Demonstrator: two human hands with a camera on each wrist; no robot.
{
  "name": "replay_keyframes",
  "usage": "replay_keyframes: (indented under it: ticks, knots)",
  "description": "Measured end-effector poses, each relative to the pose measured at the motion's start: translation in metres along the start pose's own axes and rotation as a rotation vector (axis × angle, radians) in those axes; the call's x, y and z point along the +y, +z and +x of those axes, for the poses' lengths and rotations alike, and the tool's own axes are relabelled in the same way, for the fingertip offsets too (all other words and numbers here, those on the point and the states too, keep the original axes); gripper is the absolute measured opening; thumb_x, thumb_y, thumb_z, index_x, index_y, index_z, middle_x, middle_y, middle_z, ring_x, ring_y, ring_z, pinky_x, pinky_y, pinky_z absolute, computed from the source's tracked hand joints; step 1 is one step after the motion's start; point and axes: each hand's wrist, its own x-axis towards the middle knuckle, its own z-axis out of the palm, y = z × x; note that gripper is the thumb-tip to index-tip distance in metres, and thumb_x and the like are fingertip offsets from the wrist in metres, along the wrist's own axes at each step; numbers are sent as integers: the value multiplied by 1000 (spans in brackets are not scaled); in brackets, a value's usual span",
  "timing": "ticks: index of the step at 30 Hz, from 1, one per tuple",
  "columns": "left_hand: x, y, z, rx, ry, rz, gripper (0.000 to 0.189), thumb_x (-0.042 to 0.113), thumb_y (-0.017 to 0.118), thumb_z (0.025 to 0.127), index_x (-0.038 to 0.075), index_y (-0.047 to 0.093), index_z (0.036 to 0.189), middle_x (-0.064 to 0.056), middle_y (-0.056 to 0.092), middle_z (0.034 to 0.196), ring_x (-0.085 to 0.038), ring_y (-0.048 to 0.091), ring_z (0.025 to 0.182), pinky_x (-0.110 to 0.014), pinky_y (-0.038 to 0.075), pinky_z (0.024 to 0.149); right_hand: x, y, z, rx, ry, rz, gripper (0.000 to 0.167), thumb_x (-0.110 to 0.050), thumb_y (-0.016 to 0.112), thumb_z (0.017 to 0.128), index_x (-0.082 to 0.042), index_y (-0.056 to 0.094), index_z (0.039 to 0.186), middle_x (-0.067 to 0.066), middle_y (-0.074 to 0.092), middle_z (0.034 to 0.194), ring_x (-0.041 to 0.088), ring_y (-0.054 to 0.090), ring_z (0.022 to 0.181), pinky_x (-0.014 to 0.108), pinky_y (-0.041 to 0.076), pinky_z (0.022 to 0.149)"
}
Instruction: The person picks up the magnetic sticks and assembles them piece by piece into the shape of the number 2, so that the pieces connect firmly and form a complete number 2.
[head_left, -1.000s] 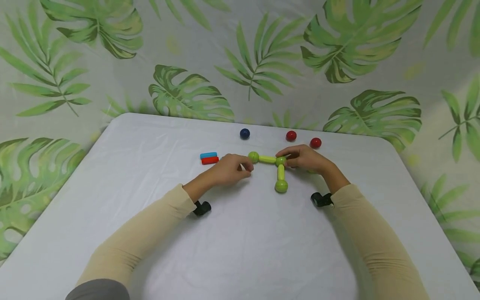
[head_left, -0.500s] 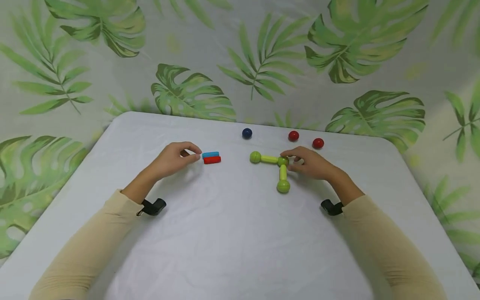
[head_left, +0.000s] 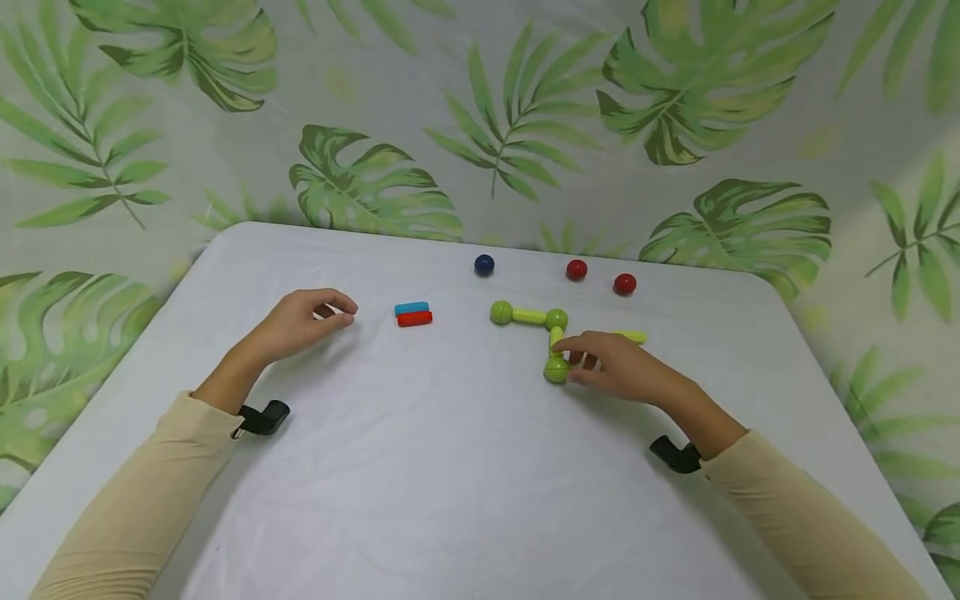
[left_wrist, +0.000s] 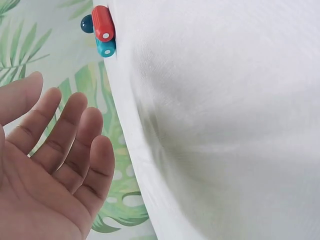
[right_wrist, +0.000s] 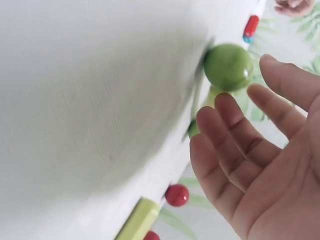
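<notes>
Two yellow-green rods and three green balls form an L-shaped piece on the white table. One rod [head_left: 529,317] joins the left ball [head_left: 501,312] to the corner ball [head_left: 557,318]; the other rod leads to the front ball [head_left: 556,370]. Beside that front ball is my right hand [head_left: 618,365], partly covering the second rod. The right wrist view has its fingers apart around the green ball [right_wrist: 227,67], without a visible grip. My left hand [head_left: 300,323] hovers with loosely bent fingers and holds nothing, left of a red rod [head_left: 415,318] and a blue rod [head_left: 412,308].
A dark blue ball [head_left: 484,265] and two red balls, one [head_left: 577,269] left of the other [head_left: 625,284], lie near the table's far edge. A loose yellow-green rod [head_left: 632,337] lies behind my right hand. Leaf-patterned cloth [head_left: 525,108] rises behind the table.
My left hand has moved left, from the green piece past the red and blue rods. My right hand has let go of the corner ball and come nearer, to the front ball, uncovering the loose rod.
</notes>
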Motion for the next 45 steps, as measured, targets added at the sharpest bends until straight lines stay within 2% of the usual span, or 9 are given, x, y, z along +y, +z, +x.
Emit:
replay_keyframes:
  ticks: [5, 10, 14, 28, 33, 39, 45]
  knots:
    - [-2, 6, 2, -54, 7, -2, 29, 27, 60, 99, 9, 68, 119, -12, 68, 124, -28, 63, 106, -33, 48, 83, 1, 7, 4, -18, -1, 68, 43, -17, 73, 89, -9, 63, 130, 6, 68, 104, 17, 63, 89, 27, 52, 76]
    - [-3, 11, 3, -119, 3, 2, 29, 26, 60, 98, 10, 68, 121, -12, 66, 127, -27, 62, 107, -31, 48, 82, 8, 13, 9, -34, 53, 130, 42, -17, 73, 90, -13, 64, 131, 7, 67, 106, 16, 64, 89, 27, 52, 77]
    - [-3, 13, 3, -140, -5, -1, 30, 26, 60, 99, 11, 67, 123, -11, 65, 129, -25, 62, 108, -31, 48, 83, 10, 15, 10, -32, 76, 158, 39, -15, 72, 90, -14, 65, 129, 7, 66, 106, 17, 64, 89, 29, 53, 78]
    - [0, 19, 7, -126, -7, -3, 29, 27, 60, 99, 11, 68, 122, -12, 66, 127, -27, 62, 108, -30, 49, 82, 14, 10, 10, -6, 78, 151, 39, -12, 71, 90, -12, 65, 128, 11, 67, 114, 18, 64, 89, 26, 53, 75]
    - [1, 20, 9, -93, -11, 5, 28, 27, 59, 99, 13, 68, 121, -10, 66, 126, -25, 62, 108, -32, 49, 83, 16, 9, 12, -18, 76, 156, 39, -13, 71, 91, -11, 64, 129, 12, 66, 115, 18, 63, 89, 28, 52, 75]
    - [4, 26, 13, -45, 30, 17, 27, 22, 60, 97, 10, 68, 120, -10, 68, 122, -25, 63, 104, -32, 50, 81, 16, 7, 13, -29, 80, 152, 40, -14, 71, 91, -12, 64, 130, 12, 66, 119, 18, 63, 91, 29, 52, 77]
    - [18, 36, 23, -6, 87, 60, 27, 17, 62, 96, 6, 67, 121, -11, 69, 120, -26, 64, 100, -35, 51, 79, 16, 4, 14, -54, 102, 147, 41, -14, 70, 91, -15, 63, 132, 7, 66, 123, 19, 62, 94, 29, 52, 78]
